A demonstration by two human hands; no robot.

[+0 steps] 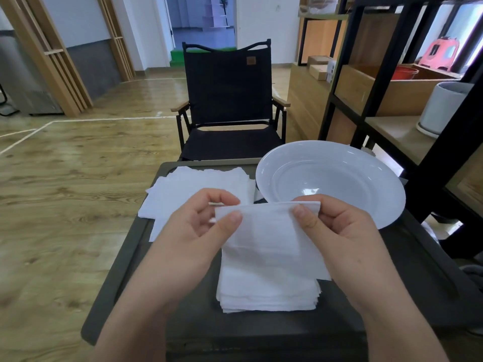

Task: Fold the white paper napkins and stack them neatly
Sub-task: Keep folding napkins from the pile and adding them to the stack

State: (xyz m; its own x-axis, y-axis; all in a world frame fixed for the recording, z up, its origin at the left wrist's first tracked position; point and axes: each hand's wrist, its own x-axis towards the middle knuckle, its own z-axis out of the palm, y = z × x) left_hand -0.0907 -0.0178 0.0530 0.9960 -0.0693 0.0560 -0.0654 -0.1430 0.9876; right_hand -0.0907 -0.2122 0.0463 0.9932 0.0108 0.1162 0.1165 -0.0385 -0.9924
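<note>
I hold one white napkin (264, 231) up over the dark desk (146, 257), my left hand (198, 231) pinching its top left corner between thumb and fingers, my right hand (337, 226) pinching the top right corner the same way. The top edge runs taut between my two hands, and the sheet hangs down toward me, its lower part draping over the stack of folded napkins (269, 293) that sits just below on the desk. Further off, at the far left of the desk, lies the loose pile of unfolded napkins (188, 189), and a white plate (339, 158) stands to its right.

I judge I am in the middle of folding this one sheet: it looks already doubled, with a crease line across it. Next I should bring the edges together squarely, press the fold flat, and lay it on the stack with its sides lined up. The paper is thin and limp, so I need a light pinch and even corners, or it will skew.
</note>
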